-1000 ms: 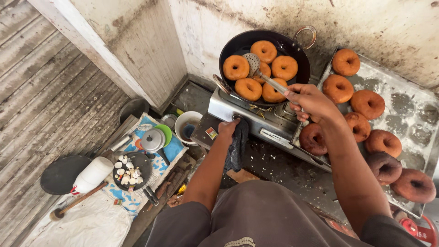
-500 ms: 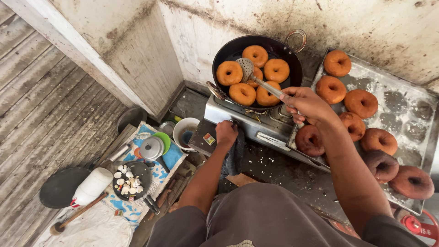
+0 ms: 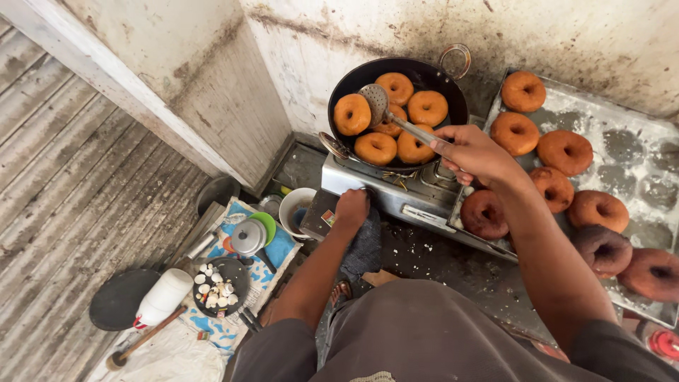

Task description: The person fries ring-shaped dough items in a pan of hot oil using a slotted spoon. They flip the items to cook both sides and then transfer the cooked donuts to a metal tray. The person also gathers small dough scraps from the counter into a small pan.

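Observation:
My right hand (image 3: 475, 152) grips the handle of a metal slotted skimmer (image 3: 385, 110) whose round head rests among several golden ring-shaped fritters (image 3: 352, 114) in a black frying pan (image 3: 453, 99) on a steel stove (image 3: 396, 201). My left hand (image 3: 351, 209) reaches down to the stove's front left edge, fingers curled against it, above a dark cloth (image 3: 364, 247). To the right, a worn metal tray (image 3: 629, 152) holds several browner fried rings (image 3: 515, 133), some very dark.
A stained wall stands behind the pan. Lower left on a patterned cloth sit a white cup (image 3: 296, 209), a steel lid (image 3: 249, 237), a dark plate of small white pieces (image 3: 216, 284), a white bottle (image 3: 164, 297) and a round black pan (image 3: 117, 298).
The skimmer head has slid left across the pan, between the fritters. My left hand has stayed at the stove edge. The view has shifted slightly.

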